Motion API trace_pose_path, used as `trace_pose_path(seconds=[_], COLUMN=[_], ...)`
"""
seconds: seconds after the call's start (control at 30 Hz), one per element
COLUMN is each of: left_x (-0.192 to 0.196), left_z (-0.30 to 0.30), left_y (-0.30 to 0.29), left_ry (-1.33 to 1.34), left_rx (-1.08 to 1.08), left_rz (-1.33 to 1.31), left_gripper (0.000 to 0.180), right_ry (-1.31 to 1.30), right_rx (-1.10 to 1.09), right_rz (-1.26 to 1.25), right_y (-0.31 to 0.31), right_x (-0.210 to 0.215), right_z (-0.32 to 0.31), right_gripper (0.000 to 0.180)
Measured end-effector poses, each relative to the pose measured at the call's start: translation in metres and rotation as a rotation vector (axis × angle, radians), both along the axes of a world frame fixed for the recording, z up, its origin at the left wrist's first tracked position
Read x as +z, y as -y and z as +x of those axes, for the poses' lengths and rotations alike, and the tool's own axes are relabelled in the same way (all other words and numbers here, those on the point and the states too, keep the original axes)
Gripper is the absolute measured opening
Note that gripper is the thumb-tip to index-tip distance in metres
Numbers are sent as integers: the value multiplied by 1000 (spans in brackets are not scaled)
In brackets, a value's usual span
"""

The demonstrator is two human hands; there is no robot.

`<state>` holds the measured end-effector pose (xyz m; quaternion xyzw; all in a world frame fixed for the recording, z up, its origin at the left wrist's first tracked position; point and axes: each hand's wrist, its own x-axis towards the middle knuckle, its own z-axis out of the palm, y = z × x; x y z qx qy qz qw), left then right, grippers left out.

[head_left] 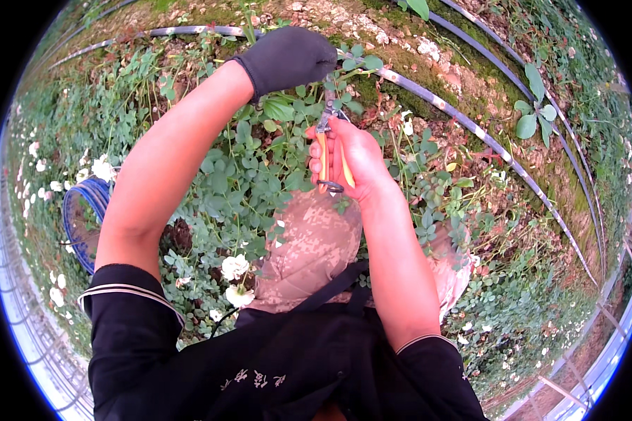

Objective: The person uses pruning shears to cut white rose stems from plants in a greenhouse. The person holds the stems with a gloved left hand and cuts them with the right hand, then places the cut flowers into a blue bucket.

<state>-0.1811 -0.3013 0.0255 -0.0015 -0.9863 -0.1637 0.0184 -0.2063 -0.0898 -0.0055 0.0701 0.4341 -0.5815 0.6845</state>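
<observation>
My right hand [358,154], bare, is wrapped round a pair of pruning shears [322,158] with yellow-orange handles. Their metal blades point away from me, in among green leaves just below my other hand. A black glove covers my left hand [291,59], which is closed like a fist over the plants, near the shears' tip. Its fingertips are turned away, so whatever it grips is hidden. Beside that glove, leafy rose shoots [358,63] stick out to the right.
Dark irrigation hoses [439,104] curve across mossy, stony soil on the far side. White flowers [235,267] dot the dense foliage around my legs. A blue hoop-shaped object [84,217] sits at the left. My camouflage trousers [309,245] show below the shears.
</observation>
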Motion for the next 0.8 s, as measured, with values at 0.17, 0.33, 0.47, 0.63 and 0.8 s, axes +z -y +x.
trace_pose_path(seconds=[0.17,0.33,0.47,0.63,0.8], left_x=[18,7,18,23,16], left_z=[41,65,5,-20,-30], left_y=[28,98,47,24,25], left_ry=[-439,-370,-49,286,319], left_rx=[673,549,455,117,172], left_rz=[1038,1531,656,190,225], left_gripper=[24,15,29,23,21], right_ry=[-667,-2223,-2527,-2635,-2590], right_rx=[296,771,1098,1191,1139], right_rz=[124,452,188,-129,-258], right_y=[-76,-52,0,57,70], right_x=[67,114,66,29,12], right_z=[-18,-142,-203,-195,-192], right_gripper=[30,28,33,34,30])
